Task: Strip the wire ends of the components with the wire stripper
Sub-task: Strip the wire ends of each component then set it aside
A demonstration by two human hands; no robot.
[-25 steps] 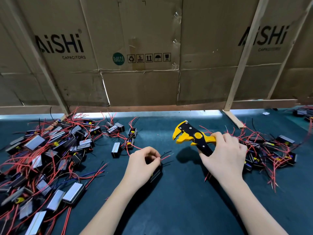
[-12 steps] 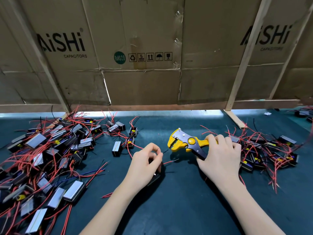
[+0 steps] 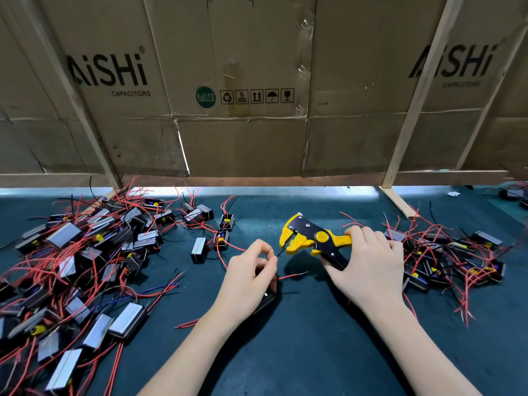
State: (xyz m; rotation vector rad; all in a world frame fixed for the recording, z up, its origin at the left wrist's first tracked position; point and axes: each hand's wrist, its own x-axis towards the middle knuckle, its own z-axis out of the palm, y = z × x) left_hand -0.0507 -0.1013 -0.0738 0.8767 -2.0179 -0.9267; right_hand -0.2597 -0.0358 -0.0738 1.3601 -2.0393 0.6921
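My right hand (image 3: 368, 267) grips the handles of a yellow and black wire stripper (image 3: 310, 237), its jaws pointing left, just above the mat. My left hand (image 3: 250, 274) pinches a thin black wire (image 3: 279, 253) whose tip sits at the stripper's jaws. Under that hand lies a small black component (image 3: 265, 300), mostly hidden. Its red wire (image 3: 291, 276) sticks out to the right with a bare end.
A large heap of black components with red wires (image 3: 74, 267) covers the left of the dark green mat (image 3: 285, 352). A smaller heap (image 3: 445, 252) lies behind my right hand. Cardboard panels (image 3: 243, 110) on wooden struts wall off the back.
The stripper has come down and leftward from a raised tilt to level, with its jaws now at the black wire. My left hand has shifted slightly, still pinching the wire.
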